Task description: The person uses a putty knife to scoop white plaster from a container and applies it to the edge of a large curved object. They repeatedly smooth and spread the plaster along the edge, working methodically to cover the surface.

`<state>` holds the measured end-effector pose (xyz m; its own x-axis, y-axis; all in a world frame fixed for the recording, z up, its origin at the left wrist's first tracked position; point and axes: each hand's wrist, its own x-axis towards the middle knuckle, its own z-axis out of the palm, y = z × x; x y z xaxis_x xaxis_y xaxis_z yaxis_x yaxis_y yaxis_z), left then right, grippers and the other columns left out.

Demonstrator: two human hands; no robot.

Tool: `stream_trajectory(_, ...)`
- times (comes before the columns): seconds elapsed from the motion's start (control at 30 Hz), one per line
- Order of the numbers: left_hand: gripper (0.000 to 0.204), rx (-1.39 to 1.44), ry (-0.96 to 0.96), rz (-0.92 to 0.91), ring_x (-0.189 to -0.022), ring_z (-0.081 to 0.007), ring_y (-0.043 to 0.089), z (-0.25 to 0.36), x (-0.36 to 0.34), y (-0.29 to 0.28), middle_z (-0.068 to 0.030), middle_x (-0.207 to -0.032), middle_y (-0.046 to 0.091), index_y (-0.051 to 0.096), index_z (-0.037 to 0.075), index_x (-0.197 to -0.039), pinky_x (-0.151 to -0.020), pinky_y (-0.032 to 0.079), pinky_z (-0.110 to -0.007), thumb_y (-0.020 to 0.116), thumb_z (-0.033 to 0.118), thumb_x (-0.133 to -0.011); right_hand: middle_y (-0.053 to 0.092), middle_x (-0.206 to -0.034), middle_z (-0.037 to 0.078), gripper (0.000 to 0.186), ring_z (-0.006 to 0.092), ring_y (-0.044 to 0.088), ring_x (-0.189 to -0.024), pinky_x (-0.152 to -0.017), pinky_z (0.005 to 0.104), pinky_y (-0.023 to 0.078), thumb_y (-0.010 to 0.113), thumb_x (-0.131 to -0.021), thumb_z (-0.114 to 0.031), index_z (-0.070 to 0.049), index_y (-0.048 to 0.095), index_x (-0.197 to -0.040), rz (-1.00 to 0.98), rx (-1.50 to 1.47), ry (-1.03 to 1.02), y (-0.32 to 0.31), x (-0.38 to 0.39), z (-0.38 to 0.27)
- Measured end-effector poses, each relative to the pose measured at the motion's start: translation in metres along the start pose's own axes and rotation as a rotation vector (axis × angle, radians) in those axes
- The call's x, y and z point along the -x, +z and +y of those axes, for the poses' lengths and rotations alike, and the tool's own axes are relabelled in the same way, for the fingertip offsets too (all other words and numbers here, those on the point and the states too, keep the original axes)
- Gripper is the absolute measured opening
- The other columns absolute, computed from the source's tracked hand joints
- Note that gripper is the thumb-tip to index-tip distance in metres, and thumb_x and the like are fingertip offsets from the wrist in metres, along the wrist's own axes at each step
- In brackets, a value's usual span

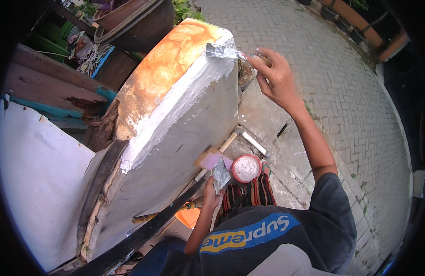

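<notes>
My right hand (279, 79) is closed around the handle of a putty knife (218, 51). Its metal blade, smeared with white, lies at the far top edge of a low grey wall (201, 112). A thick band of white putty (175, 99) runs along that edge, beside the orange-stained top surface (175, 53). Low by the wall, my left hand (211, 194) grips a flat, putty-smeared metal scraper blade (221, 175); its handle is hidden. Just right of this blade, a round red tub (247, 168) of white putty stands by my feet.
Beside the tub lie a white-ended hammer-like tool (254, 141) and a pinkish board (213, 159). A black pole (157, 223) slants along the wall's near side, close to an orange container (188, 216). Large plant pots (138, 27) stand behind the wall; brick paving (350, 101) stretches right.
</notes>
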<state>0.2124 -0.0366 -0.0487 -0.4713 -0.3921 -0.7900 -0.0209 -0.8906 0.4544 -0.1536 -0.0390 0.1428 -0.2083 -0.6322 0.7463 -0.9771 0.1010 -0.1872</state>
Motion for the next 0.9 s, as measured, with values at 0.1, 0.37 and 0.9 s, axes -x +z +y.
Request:
stream_trajectory(0.1, 0.033, -0.013, 0.007, 0.025, -0.05, -0.0133, 0.05, 0.003, -0.001, 0.001, -0.0077, -0.081, 0.061, 0.052, 0.005, -0.107, -0.037, 0.031, -0.024, 0.038, 0.033, -0.097, 0.057, -0.111, 0.01, 0.054, 0.0259, 0.056, -0.087, -0.074, 0.0361, 0.044, 0.062, -0.067, -0.001, -0.023, 0.063, -0.117, 0.065, 0.039, -0.011, 0.007, 0.003, -0.003)
stream_trajectory(0.37, 0.027, 0.008, -0.003, 0.104, -0.043, -0.0113, 0.04, 0.008, 0.004, 0.005, -0.0028, -0.073, 0.056, 0.052, 0.008, -0.103, -0.038, 0.029, -0.025, 0.042, 0.033, -0.096, 0.058, -0.109, 0.009, 0.054, 0.0253, 0.056, -0.09, -0.074, 0.0363, 0.044, 0.063, -0.066, 0.0, -0.021, 0.064, -0.116, 0.052, 0.153, 0.064, -0.009, 0.0, -0.023)
stream_trajectory(0.9, 0.028, -0.018, 0.003, 0.077, -0.044, -0.0106, 0.043, 0.007, -0.003, -0.019, -0.0024, -0.072, 0.057, 0.053, 0.008, -0.104, -0.037, 0.03, -0.024, 0.046, 0.034, -0.094, 0.058, -0.106, 0.007, 0.055, 0.023, 0.056, -0.085, -0.069, 0.0341, 0.043, 0.063, -0.064, -0.001, -0.019, 0.064, -0.116, 0.067, 0.129, 0.073, -0.009, -0.001, -0.051)
